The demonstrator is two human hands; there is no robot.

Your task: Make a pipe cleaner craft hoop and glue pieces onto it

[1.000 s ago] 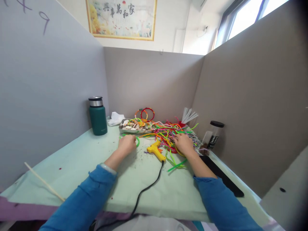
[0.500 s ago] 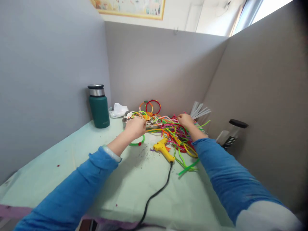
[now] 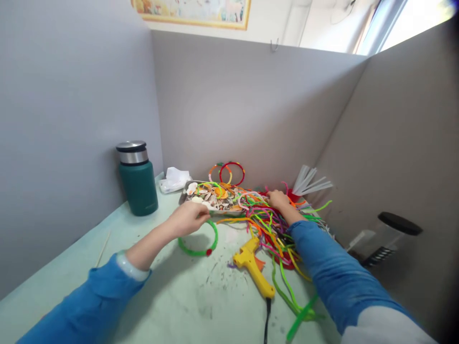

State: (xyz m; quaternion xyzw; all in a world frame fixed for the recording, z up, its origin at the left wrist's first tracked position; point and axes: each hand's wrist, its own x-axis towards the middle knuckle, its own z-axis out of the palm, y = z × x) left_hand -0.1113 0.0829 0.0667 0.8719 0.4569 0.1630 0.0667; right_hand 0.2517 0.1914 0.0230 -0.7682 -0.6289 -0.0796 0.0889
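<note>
My left hand (image 3: pixel 187 219) is closed in a pinch over the far edge of a green pipe-cleaner ring (image 3: pixel 199 241) with a red bead, which lies on the pale green table (image 3: pixel 143 286). It sits just in front of a metal tray of shells (image 3: pixel 211 193). My right hand (image 3: pixel 279 199) reaches into a tangled pile of coloured pipe cleaners (image 3: pixel 268 217), its fingers curled among the strands. What they hold is hidden. A yellow glue gun (image 3: pixel 254 268) lies between my arms, its black cord running toward me.
A green flask with a steel lid (image 3: pixel 136 179) stands at the left wall. Crumpled white tissue (image 3: pixel 174 178) and two coloured rings (image 3: pixel 229 173) lean at the back. White glue sticks (image 3: pixel 310 180) fan out at right, near a black-lidded jar (image 3: pixel 387 236). Grey partitions enclose three sides.
The view has tipped down and moved closer. My left hand came back from the shell tray to the green ring. My right hand stays deep in the pipe-cleaner pile.
</note>
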